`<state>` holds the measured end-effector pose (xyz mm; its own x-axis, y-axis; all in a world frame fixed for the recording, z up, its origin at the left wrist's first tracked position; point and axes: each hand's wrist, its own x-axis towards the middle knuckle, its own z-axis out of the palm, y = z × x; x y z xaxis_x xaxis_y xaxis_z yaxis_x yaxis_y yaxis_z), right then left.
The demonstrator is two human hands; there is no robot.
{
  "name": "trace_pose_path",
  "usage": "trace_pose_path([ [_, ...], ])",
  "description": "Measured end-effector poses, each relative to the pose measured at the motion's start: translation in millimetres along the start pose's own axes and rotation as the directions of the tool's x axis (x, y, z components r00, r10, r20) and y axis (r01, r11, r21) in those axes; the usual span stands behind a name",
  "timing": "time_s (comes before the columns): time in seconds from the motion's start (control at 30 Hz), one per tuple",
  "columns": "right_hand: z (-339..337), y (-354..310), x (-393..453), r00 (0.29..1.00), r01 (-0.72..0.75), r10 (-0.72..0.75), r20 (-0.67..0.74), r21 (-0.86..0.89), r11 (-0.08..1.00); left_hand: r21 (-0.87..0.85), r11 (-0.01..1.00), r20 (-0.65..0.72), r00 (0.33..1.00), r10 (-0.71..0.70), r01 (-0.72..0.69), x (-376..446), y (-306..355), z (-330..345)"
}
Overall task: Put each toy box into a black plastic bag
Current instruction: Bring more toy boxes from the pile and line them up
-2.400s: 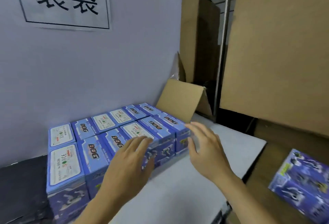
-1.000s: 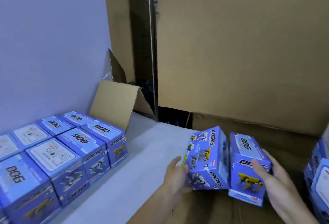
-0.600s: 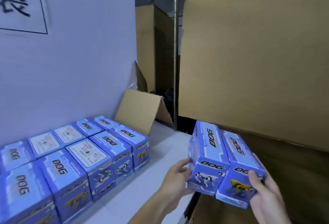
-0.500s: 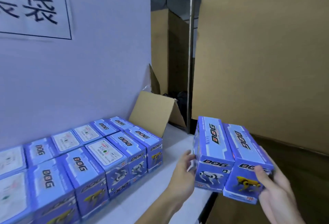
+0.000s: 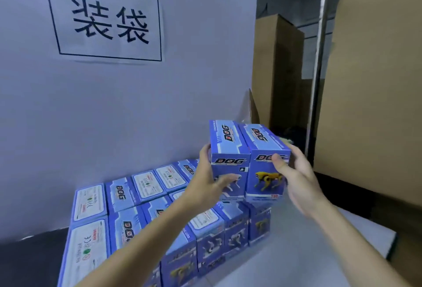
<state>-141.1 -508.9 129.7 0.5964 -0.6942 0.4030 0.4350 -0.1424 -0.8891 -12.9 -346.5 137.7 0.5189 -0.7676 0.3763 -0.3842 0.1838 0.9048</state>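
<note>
I am holding two blue toy boxes side by side in the air, above the right end of the rows of boxes sitting at seven o'clock on the white table. My left hand is curling round the white-dog box; my right hand is gripping the yellow-dog box, thumb across its front.

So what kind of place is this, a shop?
More likely a packing station in a warehouse: rows of identical blue cardboard toy boxes on a white table, tall brown cardboard cartons stacked around, and a printed paper sign.
</note>
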Motion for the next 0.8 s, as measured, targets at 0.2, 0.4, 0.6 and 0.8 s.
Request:
trace_pose_path([
  [0.2, 48, 50, 96, 0.980, -0.071, 0.097, 0.175, -0.148, 0.986, 0.036, 0.999, -0.207, 0.978, -0.019, 0.027, 56, -50, -45],
  [0.4, 71, 100, 151, 0.976, -0.132, 0.161, 0.147, -0.190, 0.973, 0.110, 0.989, -0.329, 0.943, -0.055, 0.096, 93, -104, -59],
  [0.6, 75, 134, 161, 0.952, -0.237, 0.252, 0.172, -0.106, 0.966, 0.143, 0.961, -0.306, 0.934, -0.185, 0.237, 102, -129, -63],
  [0.8, 66, 127, 150, 0.948, -0.232, 0.265, 0.176, -0.184, 0.955, 0.294, 0.916, -0.393, 0.908, -0.144, 0.273, 93, -121, -69],
])
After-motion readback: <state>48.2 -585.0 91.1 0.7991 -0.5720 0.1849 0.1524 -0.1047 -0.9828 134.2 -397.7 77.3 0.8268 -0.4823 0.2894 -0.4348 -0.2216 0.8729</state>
